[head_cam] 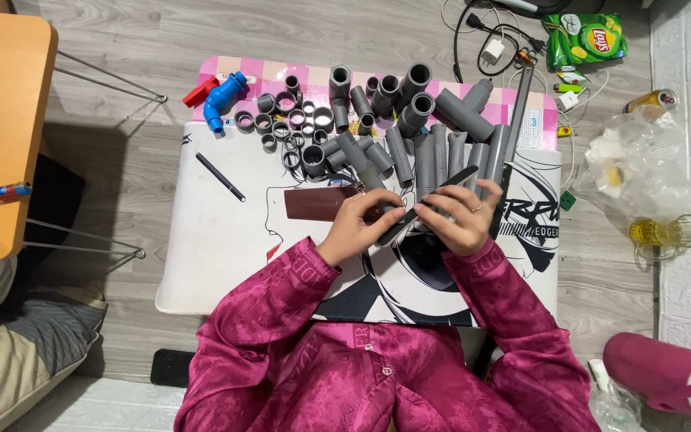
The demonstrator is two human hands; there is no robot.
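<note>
At table centre: left hand [355, 226] grips a short grey pipe piece [389, 230]; right hand [459, 218] pinches a flat dark blade [451, 181] against it.
Risk: blade skids off the round pipe toward the left fingers; pipe heap [409, 120] at 12 o'clock could roll.

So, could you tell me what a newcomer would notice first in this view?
A heap of grey pipe pieces covers the far half of the printed mat. At its middle, the left hand and right hand together hold a grey pipe and a dark flat strip. A blue tap lies at the far left corner.
</note>
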